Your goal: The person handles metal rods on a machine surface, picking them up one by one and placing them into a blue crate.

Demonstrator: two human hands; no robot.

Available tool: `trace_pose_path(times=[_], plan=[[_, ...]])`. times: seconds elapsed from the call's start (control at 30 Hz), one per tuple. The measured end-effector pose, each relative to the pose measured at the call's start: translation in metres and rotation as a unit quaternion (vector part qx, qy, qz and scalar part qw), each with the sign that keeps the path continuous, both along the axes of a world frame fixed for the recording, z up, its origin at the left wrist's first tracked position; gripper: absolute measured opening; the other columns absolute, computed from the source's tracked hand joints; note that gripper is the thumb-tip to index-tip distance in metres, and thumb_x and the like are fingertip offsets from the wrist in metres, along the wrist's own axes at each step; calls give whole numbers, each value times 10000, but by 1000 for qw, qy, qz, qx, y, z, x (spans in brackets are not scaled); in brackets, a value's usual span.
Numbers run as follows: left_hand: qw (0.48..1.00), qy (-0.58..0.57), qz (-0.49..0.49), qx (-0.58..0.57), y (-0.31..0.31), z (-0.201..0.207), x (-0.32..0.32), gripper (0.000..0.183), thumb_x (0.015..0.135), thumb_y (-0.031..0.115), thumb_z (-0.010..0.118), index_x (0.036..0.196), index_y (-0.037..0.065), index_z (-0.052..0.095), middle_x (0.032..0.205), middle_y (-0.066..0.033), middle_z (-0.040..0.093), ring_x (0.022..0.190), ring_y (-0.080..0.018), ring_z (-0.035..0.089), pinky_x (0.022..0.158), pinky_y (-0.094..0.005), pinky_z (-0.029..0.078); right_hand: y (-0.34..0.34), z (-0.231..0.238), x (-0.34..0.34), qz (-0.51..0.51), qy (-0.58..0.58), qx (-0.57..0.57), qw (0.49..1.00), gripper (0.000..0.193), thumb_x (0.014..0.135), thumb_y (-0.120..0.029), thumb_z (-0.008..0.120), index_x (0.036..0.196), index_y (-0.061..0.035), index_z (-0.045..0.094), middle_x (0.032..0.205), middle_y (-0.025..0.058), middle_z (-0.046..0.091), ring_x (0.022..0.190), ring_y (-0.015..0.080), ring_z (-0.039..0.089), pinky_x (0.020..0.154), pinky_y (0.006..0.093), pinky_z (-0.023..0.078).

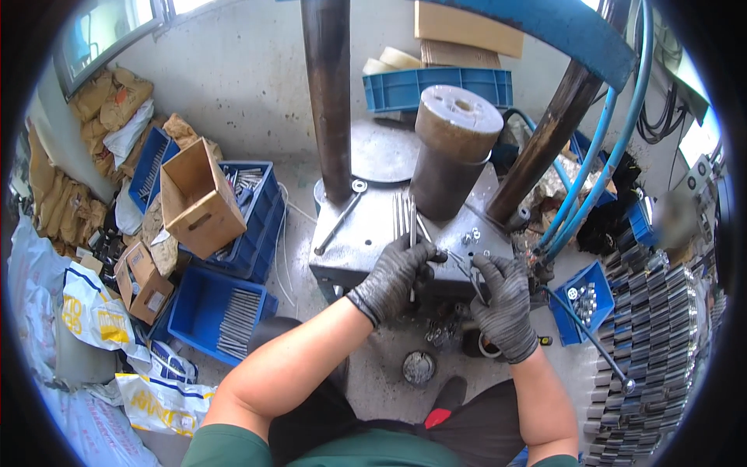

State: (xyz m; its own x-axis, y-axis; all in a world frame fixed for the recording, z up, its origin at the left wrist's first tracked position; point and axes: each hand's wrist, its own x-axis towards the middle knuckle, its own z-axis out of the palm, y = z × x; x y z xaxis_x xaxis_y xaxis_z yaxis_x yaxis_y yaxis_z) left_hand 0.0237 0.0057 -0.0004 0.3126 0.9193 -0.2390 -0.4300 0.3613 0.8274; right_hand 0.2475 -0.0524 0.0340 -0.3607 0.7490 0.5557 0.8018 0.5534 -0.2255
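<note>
Both my hands wear dark grey gloves. My left hand [401, 274] is closed around a slim metal rod [412, 220], which stands nearly upright at the front edge of the metal press table [362, 233]. Several similar rods [399, 210] lie side by side just beyond it. In my right hand [504, 300] is a pair of pliers [476, 282], its jaws pointing toward my left hand. Whether the jaws touch anything is too small to tell. Small metal rings [472, 236] lie behind my right hand. A longer bolt-like rod [340, 222] rests at the table's left, near a washer [359, 186].
Two dark columns [327, 101] flank a thick steel cylinder [455, 148]. Left stand a wooden box [204, 198] and a blue bin of rods [191, 311]. Right are a blue bin of small parts [587, 300], a ball-ended lever [591, 338] and stacked metal pieces [646, 335].
</note>
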Motion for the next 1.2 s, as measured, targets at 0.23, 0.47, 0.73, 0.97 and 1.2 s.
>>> trace_pose_path(times=[0.23,0.47,0.73,0.97,1.2], plan=[[1000,-13,7,-19,1,-5,-4,201,962,186,706,1068,66,585,828,-22,634,649,-89,580,498,-211,461,-1,5,-12,7,-20,14,1000,615,641,-3,686,1251,-75,670,1084,196,662,957,407,615,862,510,481],[1000,17,13,-2,-3,1,-2,181,958,176,710,1042,66,593,811,-22,625,636,-90,566,504,-223,450,-2,4,-10,11,-19,4,1000,617,638,5,674,1249,-75,673,1089,200,669,974,408,621,874,509,486],[999,26,12,24,-4,-1,-1,159,971,189,682,1025,56,614,708,-2,577,585,-90,539,498,-236,436,2,3,-9,11,-23,9,1000,578,659,-1,662,1233,-73,684,1069,200,682,965,406,636,865,508,495],[947,247,3,203,1,-17,-7,219,1039,209,542,1075,41,678,784,-13,612,690,-78,565,632,-221,470,2,-8,10,-4,141,-132,981,520,732,31,622,1247,-10,680,1004,195,706,907,352,683,831,439,550],[860,391,-33,326,-9,14,-13,231,995,137,602,1143,-20,686,1054,-165,628,946,-259,619,900,-383,506,-3,5,27,-32,357,-292,887,498,819,26,661,1318,29,652,922,42,693,814,96,627,800,274,547]])
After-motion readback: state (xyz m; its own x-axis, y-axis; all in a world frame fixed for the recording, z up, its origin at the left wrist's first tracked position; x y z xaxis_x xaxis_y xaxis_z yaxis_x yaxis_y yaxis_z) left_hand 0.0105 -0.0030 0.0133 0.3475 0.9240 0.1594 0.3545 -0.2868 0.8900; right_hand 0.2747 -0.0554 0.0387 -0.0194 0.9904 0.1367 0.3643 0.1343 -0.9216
